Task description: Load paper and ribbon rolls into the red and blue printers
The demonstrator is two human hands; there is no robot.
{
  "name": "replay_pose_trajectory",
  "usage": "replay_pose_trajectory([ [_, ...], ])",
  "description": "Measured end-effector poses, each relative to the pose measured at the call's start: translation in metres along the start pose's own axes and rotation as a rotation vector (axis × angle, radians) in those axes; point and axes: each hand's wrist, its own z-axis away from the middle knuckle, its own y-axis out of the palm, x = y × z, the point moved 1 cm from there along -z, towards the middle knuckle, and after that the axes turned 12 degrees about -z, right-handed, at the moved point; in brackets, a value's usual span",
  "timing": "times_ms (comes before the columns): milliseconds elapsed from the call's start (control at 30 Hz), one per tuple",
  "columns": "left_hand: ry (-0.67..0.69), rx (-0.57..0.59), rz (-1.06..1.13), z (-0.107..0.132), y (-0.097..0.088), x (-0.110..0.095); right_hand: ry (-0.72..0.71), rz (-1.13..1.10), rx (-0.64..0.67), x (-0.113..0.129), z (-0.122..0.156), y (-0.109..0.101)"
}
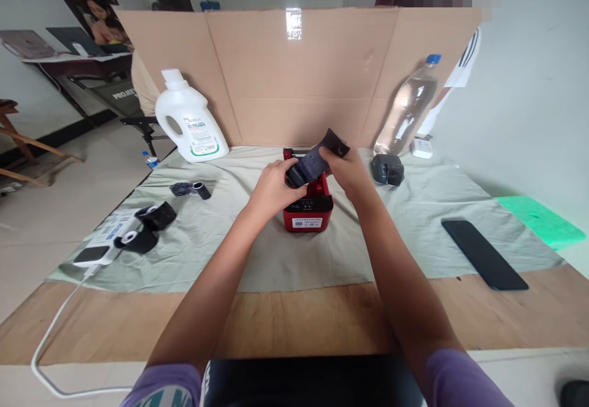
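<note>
My left hand [275, 184] grips a roll of black ribbon [313, 164] at its wound end. My right hand [350, 172] pinches the unrolled end of the same ribbon, so a dark strip spans between both hands, tilted up to the right. Directly beneath them sits a small red and black machine [308, 218], which looks like a label printer, with a white sticker on its front. Its lid appears raised and its inside is partly hidden by my hands and the ribbon.
Black rolls [142, 229] lie by a white power strip [103, 244] on the left, near a small dark spool [201, 190]. A white jug [188, 118] and a clear bottle [409, 109] flank the cardboard screen [304, 75]. A black object [388, 169] and a phone [484, 253] lie right.
</note>
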Motion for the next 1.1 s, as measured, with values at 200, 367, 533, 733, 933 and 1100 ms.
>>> replay_pose_trajectory([
  [200, -0.023, -0.017, -0.034, 0.002, -0.001, -0.001, -0.082, 0.089, 0.115, 0.004, 0.006, 0.007],
  [367, -0.057, -0.049, -0.115, 0.002, -0.006, -0.001, -0.141, 0.159, 0.286, 0.018, 0.017, 0.015],
  [533, -0.082, -0.053, -0.155, 0.002, -0.004, -0.001, -0.110, 0.156, 0.351, 0.022, 0.026, 0.021],
  [733, -0.198, -0.069, -0.213, 0.006, 0.012, -0.011, -0.022, 0.216, 0.276, 0.001, 0.023, 0.027],
  [933, -0.159, 0.045, -0.194, 0.005, 0.015, -0.008, -0.084, 0.414, 0.281, -0.011, 0.015, 0.017],
  [1100, -0.011, 0.198, -0.128, 0.002, -0.006, 0.022, -0.171, 0.655, 0.426, -0.023, 0.009, 0.001],
])
